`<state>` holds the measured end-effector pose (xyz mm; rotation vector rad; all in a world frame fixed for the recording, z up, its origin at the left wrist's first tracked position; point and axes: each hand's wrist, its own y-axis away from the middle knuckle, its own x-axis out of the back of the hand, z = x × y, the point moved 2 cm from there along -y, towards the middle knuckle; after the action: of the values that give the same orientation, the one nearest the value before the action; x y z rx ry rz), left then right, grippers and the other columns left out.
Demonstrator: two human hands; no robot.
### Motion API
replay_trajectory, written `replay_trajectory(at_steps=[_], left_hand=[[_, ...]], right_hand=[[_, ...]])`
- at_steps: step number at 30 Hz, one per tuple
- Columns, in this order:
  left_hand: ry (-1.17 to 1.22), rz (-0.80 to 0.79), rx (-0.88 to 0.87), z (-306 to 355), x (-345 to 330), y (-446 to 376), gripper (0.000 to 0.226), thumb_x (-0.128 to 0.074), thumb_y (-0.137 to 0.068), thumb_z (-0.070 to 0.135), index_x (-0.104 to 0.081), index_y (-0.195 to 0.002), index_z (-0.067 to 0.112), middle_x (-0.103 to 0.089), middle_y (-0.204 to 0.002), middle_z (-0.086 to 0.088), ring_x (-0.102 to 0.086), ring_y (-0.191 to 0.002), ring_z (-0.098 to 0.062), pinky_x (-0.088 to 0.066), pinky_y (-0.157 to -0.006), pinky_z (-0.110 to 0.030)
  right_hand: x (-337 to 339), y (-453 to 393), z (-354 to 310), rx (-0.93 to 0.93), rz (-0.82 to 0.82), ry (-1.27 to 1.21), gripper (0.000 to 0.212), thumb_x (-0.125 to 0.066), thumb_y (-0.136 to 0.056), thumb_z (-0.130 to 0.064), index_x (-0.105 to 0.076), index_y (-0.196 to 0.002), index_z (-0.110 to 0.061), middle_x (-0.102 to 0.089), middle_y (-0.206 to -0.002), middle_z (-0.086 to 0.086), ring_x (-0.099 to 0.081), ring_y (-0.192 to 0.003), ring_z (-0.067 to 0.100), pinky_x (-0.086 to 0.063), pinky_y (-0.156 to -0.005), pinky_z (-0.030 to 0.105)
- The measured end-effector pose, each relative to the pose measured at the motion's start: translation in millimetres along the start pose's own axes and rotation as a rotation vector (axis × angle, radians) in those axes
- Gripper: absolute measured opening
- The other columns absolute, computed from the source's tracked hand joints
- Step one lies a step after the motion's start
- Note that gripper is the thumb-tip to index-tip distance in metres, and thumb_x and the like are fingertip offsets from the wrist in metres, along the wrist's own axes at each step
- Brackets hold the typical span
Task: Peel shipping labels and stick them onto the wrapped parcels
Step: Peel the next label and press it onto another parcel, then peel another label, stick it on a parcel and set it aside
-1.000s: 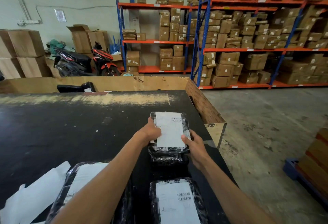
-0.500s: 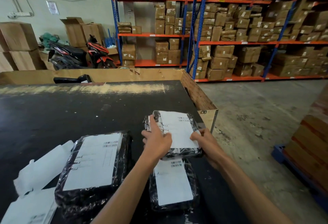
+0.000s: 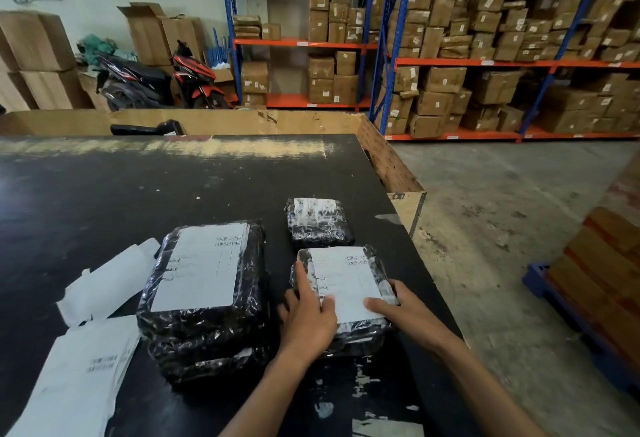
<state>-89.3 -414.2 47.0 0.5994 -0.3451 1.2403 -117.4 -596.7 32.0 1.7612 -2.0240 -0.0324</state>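
Note:
A black wrapped parcel with a white shipping label [image 3: 346, 275] lies on top of another wrapped parcel near the table's right edge. My left hand [image 3: 306, 320] grips its near left side, index finger stretched along the label's left edge and thumb on the label. My right hand [image 3: 401, 308] holds its near right corner, thumb on the label. Just beyond lies a smaller black parcel [image 3: 317, 220] with crumpled white tape. To the left is a stack of larger black parcels [image 3: 204, 284], the top one labelled.
Loose label sheets [image 3: 79, 377] and white backing paper [image 3: 107, 280] lie at the left on the black table [image 3: 138, 187]. A cardboard bin [image 3: 388, 159] borders the table's far and right sides. A blue pallet with boxes [image 3: 595, 291] stands on the right floor. Shelving and a motorbike stand behind.
Both hands brought the labelled parcel from the far part of the table toward me and set it on the nearer parcel. The small parcel it was lifted off stays behind.

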Motion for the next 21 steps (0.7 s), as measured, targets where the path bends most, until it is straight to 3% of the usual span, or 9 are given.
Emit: replay_trajectory(at_steps=[2,4,6,8,11,15,21], left_hand=[[-0.020,-0.031,-0.052,0,4,7,0.080,-0.040,-0.102,0.041,0.024,-0.148,0.045,-0.017,-0.161,-0.009,-0.002,-0.148,-0.036,-0.017,-0.118,-0.054],[0.012,-0.037,-0.141,3,11,19,0.081,-0.045,-0.101,0.040,0.018,-0.152,0.042,-0.011,-0.162,-0.005,0.001,-0.149,-0.033,-0.014,-0.118,-0.051],[0.034,-0.005,-0.275,7,26,33,0.075,-0.050,-0.100,0.038,0.000,-0.157,0.037,-0.023,-0.157,-0.001,-0.019,-0.146,-0.025,-0.023,-0.117,-0.043],[0.093,0.020,-0.397,16,41,46,0.058,-0.053,-0.099,0.035,-0.029,-0.152,0.035,-0.047,-0.140,0.006,-0.050,-0.124,-0.008,-0.042,-0.107,-0.028],[0.199,0.113,-0.462,11,77,68,0.029,-0.059,-0.097,0.022,-0.063,-0.123,0.033,-0.070,-0.102,0.010,-0.066,-0.091,-0.006,-0.052,-0.080,-0.015],[0.252,0.273,-0.412,-28,124,84,0.023,-0.063,-0.093,0.014,-0.072,-0.104,0.032,-0.076,-0.087,0.009,-0.070,-0.085,-0.006,-0.055,-0.078,-0.019],[0.187,0.536,-0.188,-132,184,97,0.022,-0.067,-0.089,0.010,-0.073,-0.093,0.031,-0.076,-0.086,0.011,-0.070,-0.081,-0.003,-0.054,-0.074,-0.023]], right_hand=[[-1,3,0,0.009,0.045,0.087,0.091,-0.076,-0.082,-0.048,-0.025,-0.154,-0.026,-0.043,-0.152,-0.005,-0.049,-0.135,0.018,-0.047,-0.107,0.036],[-1,10,-7,0.051,0.147,0.248,0.096,-0.074,-0.085,-0.044,-0.014,-0.159,-0.029,-0.020,-0.164,0.001,-0.020,-0.151,0.028,-0.025,-0.120,0.051],[-6,19,-22,0.171,0.273,0.345,0.078,-0.072,-0.088,-0.037,-0.029,-0.153,-0.033,-0.030,-0.156,0.002,-0.025,-0.146,0.029,-0.025,-0.118,0.056],[-9,30,-37,0.303,0.340,0.298,0.051,-0.070,-0.089,-0.035,-0.048,-0.135,-0.040,-0.048,-0.135,-0.006,-0.042,-0.130,0.021,-0.035,-0.112,0.053],[-37,52,-63,0.433,0.199,0.151,0.029,-0.067,-0.092,-0.030,-0.058,-0.119,-0.039,-0.062,-0.110,-0.014,-0.058,-0.109,0.008,-0.048,-0.097,0.034],[-88,78,-97,0.519,-0.034,0.062,0.027,-0.066,-0.095,-0.024,-0.060,-0.120,-0.034,-0.069,-0.096,-0.006,-0.064,-0.093,0.010,-0.052,-0.086,0.022],[-190,86,-114,0.523,-0.308,0.071,0.027,-0.062,-0.097,-0.019,-0.060,-0.124,-0.025,-0.072,-0.095,0.008,-0.069,-0.087,0.028,-0.054,-0.083,0.032]])
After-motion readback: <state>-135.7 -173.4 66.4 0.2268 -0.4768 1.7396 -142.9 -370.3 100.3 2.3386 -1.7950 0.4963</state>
